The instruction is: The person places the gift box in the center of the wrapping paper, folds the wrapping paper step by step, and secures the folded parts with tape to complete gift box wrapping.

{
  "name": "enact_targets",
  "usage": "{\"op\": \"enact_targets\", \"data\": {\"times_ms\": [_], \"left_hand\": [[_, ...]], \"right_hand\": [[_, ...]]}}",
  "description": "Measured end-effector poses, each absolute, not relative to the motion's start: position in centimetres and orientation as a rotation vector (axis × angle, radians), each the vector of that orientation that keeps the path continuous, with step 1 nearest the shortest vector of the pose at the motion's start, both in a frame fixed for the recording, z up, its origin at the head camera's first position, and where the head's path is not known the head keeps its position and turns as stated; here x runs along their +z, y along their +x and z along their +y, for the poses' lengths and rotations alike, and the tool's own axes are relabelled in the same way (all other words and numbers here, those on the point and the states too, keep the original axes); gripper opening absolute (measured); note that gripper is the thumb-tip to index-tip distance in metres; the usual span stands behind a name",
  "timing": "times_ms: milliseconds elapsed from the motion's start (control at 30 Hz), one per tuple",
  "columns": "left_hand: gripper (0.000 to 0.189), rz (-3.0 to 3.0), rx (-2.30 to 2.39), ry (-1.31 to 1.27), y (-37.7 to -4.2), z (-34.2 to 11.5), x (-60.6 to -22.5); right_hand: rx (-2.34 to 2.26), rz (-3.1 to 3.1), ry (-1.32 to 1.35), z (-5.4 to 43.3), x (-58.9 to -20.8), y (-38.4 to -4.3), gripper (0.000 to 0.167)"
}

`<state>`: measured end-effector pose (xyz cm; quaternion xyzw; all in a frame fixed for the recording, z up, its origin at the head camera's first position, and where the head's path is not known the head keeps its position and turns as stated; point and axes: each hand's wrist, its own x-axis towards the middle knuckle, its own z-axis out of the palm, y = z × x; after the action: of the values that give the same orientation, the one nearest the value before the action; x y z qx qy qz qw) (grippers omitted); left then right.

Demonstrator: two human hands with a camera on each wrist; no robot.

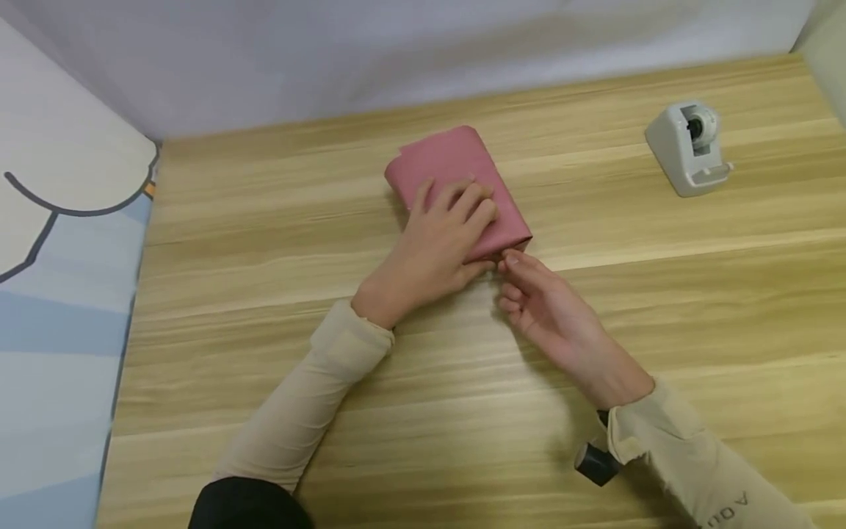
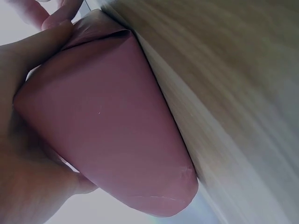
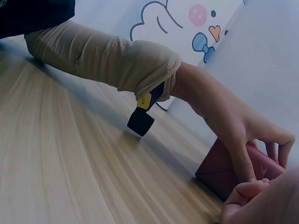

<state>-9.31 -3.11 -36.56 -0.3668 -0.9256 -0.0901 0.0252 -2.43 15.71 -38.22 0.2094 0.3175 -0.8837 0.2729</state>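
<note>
A box-shaped package wrapped in pink paper (image 1: pixel 456 156) lies on the wooden table. My left hand (image 1: pixel 432 246) holds it, with bent fingers spread over the top and the thumb against the near end. In the left wrist view, a long smooth side of the package (image 2: pixel 117 112) faces the camera, and a fold of paper (image 2: pixel 96 39) shows at its end by the thumb. My right hand (image 1: pixel 558 316) is at the near right corner, thumb and forefinger together on the folded end paper, the other fingers curled. The fingers partly hide that end.
A white tape dispenser (image 1: pixel 687 150) with a roll in it stands at the far right of the table (image 1: pixel 264 242). A pale wall panel (image 1: pixel 396 59) rises behind the table, and a cartoon-printed panel (image 1: pixel 59 323) borders the left side. Dark wrist cameras (image 1: pixel 597 463) hang below the sleeves.
</note>
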Motion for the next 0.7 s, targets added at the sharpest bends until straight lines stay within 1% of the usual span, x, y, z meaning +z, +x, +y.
{"op": "enact_targets", "data": {"times_ms": [300, 700], "left_hand": [[0.049, -2.857, -0.266, -1.117, -9.2, -3.1, -36.6], [0.049, -2.872, -0.213, -1.075, -9.0, -2.2, -36.7]], "right_hand": [[-2.393, 0.862, 0.612, 14.7, -38.4, -2.1, 0.014], [-2.43, 0.891, 0.723, 14.2, -38.4, -1.7, 0.008]]}}
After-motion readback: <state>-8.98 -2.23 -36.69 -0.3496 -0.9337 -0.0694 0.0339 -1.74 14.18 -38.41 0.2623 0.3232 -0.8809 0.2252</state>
